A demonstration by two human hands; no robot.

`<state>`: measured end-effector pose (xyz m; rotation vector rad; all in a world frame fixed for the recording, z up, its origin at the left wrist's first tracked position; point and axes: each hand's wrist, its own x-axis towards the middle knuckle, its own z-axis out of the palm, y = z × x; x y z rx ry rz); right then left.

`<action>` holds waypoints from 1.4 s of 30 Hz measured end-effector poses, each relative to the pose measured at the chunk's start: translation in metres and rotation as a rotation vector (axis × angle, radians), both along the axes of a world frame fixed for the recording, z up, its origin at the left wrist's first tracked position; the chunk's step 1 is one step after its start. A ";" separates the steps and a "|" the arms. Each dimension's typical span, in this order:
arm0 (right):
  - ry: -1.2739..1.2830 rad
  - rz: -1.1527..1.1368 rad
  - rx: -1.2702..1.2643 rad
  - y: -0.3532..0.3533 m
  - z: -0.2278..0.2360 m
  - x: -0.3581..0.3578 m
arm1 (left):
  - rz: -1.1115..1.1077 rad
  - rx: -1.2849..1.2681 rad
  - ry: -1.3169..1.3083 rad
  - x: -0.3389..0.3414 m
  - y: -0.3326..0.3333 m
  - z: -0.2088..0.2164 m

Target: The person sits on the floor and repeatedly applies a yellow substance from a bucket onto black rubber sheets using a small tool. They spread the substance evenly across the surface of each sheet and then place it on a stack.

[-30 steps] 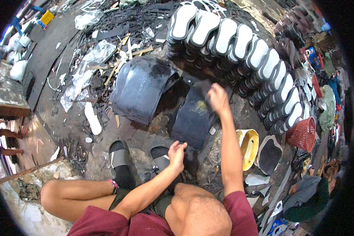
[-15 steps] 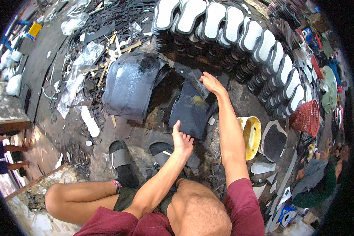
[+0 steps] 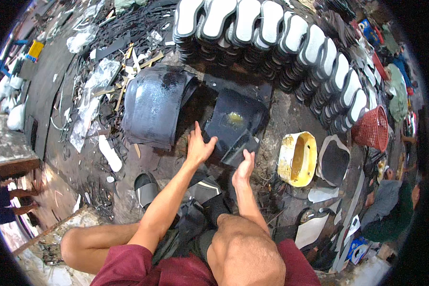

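Observation:
A dark sheet [image 3: 224, 102] lies on the ground in front of me, with a yellowish smear [image 3: 234, 118] near its middle. My right hand [image 3: 244, 168] grips a flat, dark rectangular piece, like a spreader [image 3: 239, 149], against the sheet's near right part. Beside the sheet's near left edge is my left hand [image 3: 200, 148], open, with its fingers stretched away from me; whether it touches the sheet I cannot tell. A thick stack of shiny black sheets [image 3: 152, 107] sits just left of it.
Stacks of white-topped sole shapes [image 3: 248, 21] curve along the far and right side. At right stand a cut-open yellow container [image 3: 311, 159] and a red basket [image 3: 372, 128]. Scraps and plastic [image 3: 97, 81] litter the left. A sandal [image 3: 147, 189] lies near my feet.
My right hand has drawn the flat piece from the sheet's far end toward me. My left hand has shifted left and farther out, beside the sheet. The view has shifted a little.

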<state>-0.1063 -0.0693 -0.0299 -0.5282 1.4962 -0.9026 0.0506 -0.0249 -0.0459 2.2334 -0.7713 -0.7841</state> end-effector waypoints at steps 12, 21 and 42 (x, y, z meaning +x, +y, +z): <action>-0.056 0.018 -0.238 -0.120 -0.001 -0.008 | 0.068 -0.297 -0.115 0.048 -0.080 0.011; -0.057 0.109 -0.148 -0.148 -0.027 0.019 | 0.056 -0.331 0.273 0.090 -0.108 -0.016; 1.148 0.500 -0.603 -0.122 0.122 -0.192 | 0.073 -0.187 -0.099 -0.014 0.020 0.021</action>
